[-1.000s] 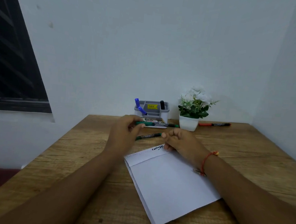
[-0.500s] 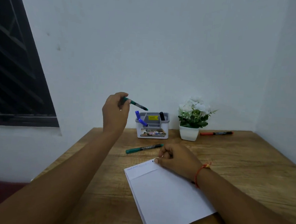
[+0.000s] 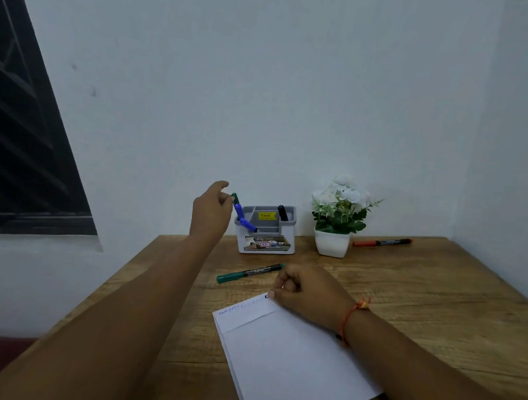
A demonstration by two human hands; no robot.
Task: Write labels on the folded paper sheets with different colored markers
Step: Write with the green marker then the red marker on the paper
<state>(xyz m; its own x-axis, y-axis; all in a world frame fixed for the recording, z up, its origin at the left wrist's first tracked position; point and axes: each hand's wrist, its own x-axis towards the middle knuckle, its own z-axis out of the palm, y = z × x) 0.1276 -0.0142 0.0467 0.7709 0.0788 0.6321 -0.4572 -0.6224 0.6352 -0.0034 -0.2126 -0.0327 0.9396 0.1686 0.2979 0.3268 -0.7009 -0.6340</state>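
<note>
A white folded paper sheet (image 3: 289, 357) lies on the wooden table (image 3: 421, 298), with small handwriting along its folded top strip. My right hand (image 3: 309, 292) rests on the sheet's far right corner as a closed fist, holding nothing that I can see. My left hand (image 3: 212, 211) reaches to the left side of the grey marker holder (image 3: 266, 234) and pinches the top of a green marker (image 3: 235, 198) that stands in the holder's left compartment. A second green marker (image 3: 249, 273) lies on the table between holder and sheet.
Blue markers (image 3: 245, 218) and a black marker (image 3: 283, 213) stand in the holder. A white pot of white flowers (image 3: 331, 240) sits to its right, and an orange marker (image 3: 381, 242) lies beyond it. Walls close off the back and right; a dark window is at left.
My left hand lifted a green marker from the table and carried it to the holder, where it now stands in the left compartment. My right hand stayed on the sheet.
</note>
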